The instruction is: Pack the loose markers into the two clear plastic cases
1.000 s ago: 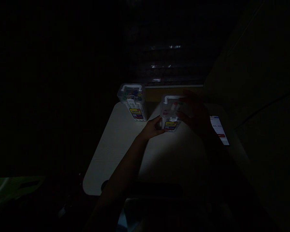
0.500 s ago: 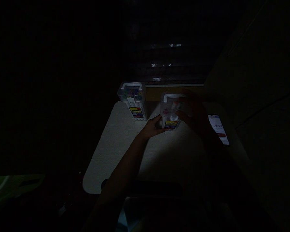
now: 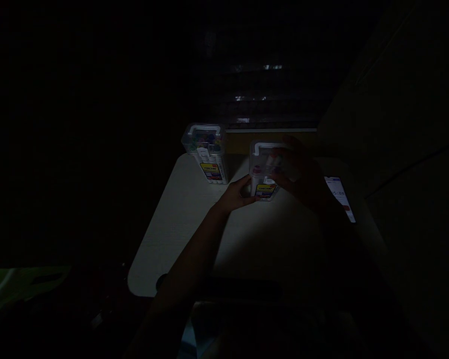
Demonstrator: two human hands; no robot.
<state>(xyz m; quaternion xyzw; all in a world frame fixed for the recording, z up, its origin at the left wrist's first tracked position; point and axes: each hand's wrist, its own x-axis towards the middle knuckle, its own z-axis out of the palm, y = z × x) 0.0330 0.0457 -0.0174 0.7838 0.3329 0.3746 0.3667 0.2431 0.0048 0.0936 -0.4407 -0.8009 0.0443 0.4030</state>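
Note:
The scene is very dark. On a white table (image 3: 179,234) stand two clear plastic cases with white handles and yellow labels. My left hand (image 3: 236,194) grips the lower left side of the nearer clear case (image 3: 262,172), which holds coloured pieces. My right hand (image 3: 301,174) is over that case's top right side, fingers on or in it; what they hold is too dim to tell. The second clear case (image 3: 206,152) stands apart to the left, untouched, with coloured pieces inside.
A lit phone (image 3: 340,197) lies on the table right of my right wrist. A yellowish ledge (image 3: 239,142) and a dark blind (image 3: 254,94) sit behind the table. A pale green surface (image 3: 18,281) shows at lower left.
My right hand has shifted slightly down and left over the nearer case, now covering part of the phone. My left hand stays on the case.

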